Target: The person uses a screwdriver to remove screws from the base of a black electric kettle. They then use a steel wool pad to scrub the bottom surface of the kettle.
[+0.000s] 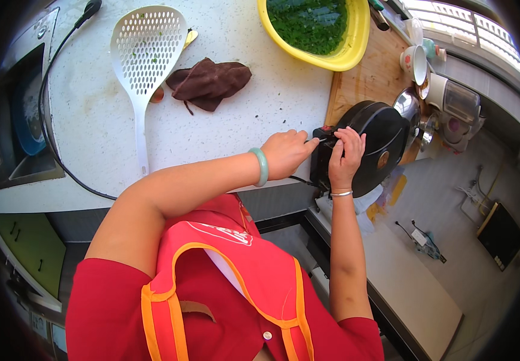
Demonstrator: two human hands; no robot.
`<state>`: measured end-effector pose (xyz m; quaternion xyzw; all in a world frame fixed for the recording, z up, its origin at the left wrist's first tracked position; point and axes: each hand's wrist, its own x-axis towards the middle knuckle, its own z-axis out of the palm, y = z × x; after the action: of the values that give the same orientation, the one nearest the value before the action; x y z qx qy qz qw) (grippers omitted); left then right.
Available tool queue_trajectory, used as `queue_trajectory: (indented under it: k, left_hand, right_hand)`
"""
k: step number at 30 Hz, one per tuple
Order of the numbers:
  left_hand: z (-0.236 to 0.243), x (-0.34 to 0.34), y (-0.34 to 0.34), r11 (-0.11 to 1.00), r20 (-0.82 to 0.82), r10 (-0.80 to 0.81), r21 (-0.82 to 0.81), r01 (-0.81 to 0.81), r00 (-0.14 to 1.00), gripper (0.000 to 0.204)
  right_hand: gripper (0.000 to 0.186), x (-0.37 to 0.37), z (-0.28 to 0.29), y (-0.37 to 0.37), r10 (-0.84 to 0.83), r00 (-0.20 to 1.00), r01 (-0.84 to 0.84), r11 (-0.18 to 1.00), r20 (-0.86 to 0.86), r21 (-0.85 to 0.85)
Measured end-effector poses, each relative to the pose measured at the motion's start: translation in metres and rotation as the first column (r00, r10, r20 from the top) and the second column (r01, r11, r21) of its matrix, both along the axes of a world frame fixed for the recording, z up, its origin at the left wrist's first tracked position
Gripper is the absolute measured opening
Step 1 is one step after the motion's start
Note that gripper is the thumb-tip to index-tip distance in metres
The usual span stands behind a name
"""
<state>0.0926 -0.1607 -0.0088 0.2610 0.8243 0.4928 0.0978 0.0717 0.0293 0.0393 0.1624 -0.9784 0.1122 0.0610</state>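
Note:
A round black electric griddle stands on its edge at the right end of the counter, its handle block toward me. My left hand, with a green bangle on the wrist, is closed in a pinch at that block. Something thin and pale shows at its fingertips, too small to name. My right hand, wearing a silver bangle, rests on the griddle's near side beside the block. Its fingers are stretched and the thumb is apart. The hands partly cover the handle block.
A white skimmer and a brown cloth lie on the speckled counter. Behind is a yellow basin of chopped greens in water, partly over a wooden board. A black cord passes the sink. Bowls and lids crowd the right.

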Motion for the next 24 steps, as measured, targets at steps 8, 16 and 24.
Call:
queue_trajectory:
  k: [8, 16, 24]
  left_hand:
    - [0.036, -0.063, 0.008, 0.890, 0.071, -0.380, -0.243, 0.385, 0.922, 0.015]
    - [0.043, -0.072, -0.018, 0.886, 0.131, -0.345, -0.282, 0.368, 0.930, 0.011]
    - [0.039, -0.063, -0.001, 0.939, 0.112, -0.293, -0.153, 0.308, 0.950, 0.011]
  right_hand:
    - [0.013, -0.009, -0.003, 0.003, 0.003, 1.000, -0.003, 1.000, -0.006, -0.001]
    - [0.013, -0.009, -0.004, 0.004, -0.014, 1.000, 0.014, 1.000, 0.005, 0.009]
    - [0.014, -0.011, -0.003, 0.006, -0.011, 1.000, 0.011, 1.000, 0.000, 0.007]
